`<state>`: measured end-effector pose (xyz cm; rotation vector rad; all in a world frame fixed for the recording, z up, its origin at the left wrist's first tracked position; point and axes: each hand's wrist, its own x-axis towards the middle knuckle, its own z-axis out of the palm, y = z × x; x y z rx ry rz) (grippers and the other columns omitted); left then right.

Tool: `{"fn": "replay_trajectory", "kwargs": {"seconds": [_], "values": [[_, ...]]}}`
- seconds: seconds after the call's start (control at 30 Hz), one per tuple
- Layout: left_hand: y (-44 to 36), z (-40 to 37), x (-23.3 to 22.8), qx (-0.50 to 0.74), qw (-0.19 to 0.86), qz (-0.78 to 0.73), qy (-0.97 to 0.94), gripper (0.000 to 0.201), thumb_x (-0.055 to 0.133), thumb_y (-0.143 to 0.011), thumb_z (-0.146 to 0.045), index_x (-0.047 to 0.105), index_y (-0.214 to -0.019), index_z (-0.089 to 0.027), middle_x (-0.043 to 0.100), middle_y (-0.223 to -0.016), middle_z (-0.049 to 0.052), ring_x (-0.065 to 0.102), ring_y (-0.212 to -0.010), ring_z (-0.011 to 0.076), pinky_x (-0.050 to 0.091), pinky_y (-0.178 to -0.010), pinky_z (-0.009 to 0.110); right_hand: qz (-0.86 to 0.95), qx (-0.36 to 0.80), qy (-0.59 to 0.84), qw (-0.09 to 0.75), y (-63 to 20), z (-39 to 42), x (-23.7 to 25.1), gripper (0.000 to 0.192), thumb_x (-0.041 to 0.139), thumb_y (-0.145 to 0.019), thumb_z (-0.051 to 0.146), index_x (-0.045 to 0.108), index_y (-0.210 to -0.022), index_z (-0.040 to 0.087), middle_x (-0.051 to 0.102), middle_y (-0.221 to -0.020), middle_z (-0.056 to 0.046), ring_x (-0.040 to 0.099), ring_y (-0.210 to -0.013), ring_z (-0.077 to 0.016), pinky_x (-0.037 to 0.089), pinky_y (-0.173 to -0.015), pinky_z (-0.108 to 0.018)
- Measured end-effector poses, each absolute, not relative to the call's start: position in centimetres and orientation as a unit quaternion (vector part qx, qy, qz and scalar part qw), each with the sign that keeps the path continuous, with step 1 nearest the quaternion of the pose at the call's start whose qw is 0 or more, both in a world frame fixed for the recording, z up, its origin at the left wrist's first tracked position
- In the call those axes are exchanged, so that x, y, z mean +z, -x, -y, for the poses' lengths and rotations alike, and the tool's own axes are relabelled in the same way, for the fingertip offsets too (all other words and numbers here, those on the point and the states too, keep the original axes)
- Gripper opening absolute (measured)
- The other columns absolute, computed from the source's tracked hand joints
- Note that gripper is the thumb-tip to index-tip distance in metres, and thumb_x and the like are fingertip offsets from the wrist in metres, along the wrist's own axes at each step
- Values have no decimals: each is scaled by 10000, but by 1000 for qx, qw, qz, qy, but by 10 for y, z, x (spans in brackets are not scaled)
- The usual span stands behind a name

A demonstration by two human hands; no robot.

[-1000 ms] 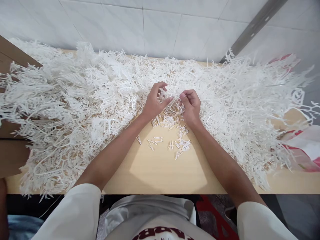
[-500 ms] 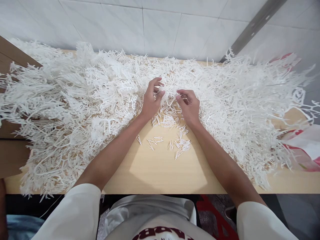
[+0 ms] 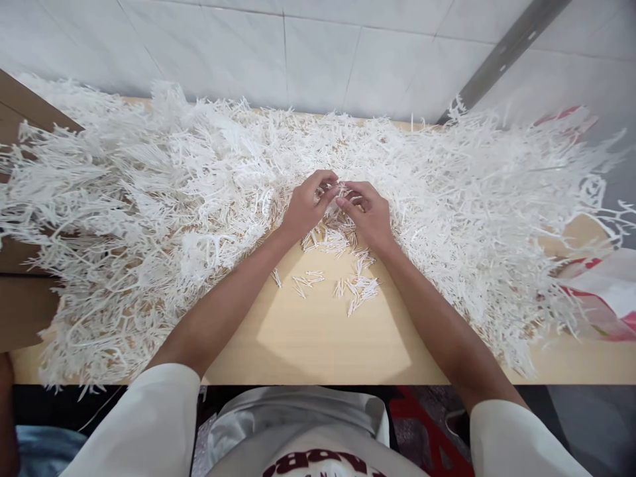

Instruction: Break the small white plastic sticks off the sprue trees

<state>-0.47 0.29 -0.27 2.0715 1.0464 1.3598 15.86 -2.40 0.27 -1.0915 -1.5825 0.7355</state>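
Head view: my left hand (image 3: 307, 211) and right hand (image 3: 366, 215) meet fingertip to fingertip, both pinching one white plastic sprue piece (image 3: 339, 196) at the near edge of the big white heap (image 3: 163, 192) on the wooden table (image 3: 318, 338)

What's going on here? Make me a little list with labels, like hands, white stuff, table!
left hand: left hand, fingertips pinched on a white plastic piece at the edge of the pile
right hand: right hand, fingertips meeting the left hand's on the same piece
white stuff: big tangled pile of branched plastic strips spread across the table
small bits: short loose white sticks on bare wood just below the hands
table: light wooden table
right edge: red and white bag
behind: white tiled wall
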Motion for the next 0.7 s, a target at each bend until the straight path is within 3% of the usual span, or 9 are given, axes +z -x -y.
{"fn": "replay_trajectory", "kwargs": {"seconds": [0.27,0.53,0.7], "values": [[4,-4,-5,499,241,-399,-731,315,421,-959,-509,582,-985,-239,666,-870,26,605,-750,122,480,-699,292,614,340,486,521,-158,24,1,339,665,-789,568,643,-850,235,645,-789,19,589,-692,-102,511,-677,-268],[4,-5,-2,510,261,-405,-712,429,361,-952,-580,493,-1221,-273,669,-1125,78,645,-826,125,491,-694,267,582,336,473,569,-159,22,-1,345,559,-850,609,496,-935,280,621,-802,34,640,-726,-104,528,-700,-263],[5,-4,-3,517,259,-421,-699,503,331,-938,-630,483,-1274,-289,684,-1144,84,662,-834,148,480,-654,277,591,336,468,565,-160,26,1,326,599,-838,575,487,-936,284,594,-774,39,643,-729,-113,524,-680,-269]]}}
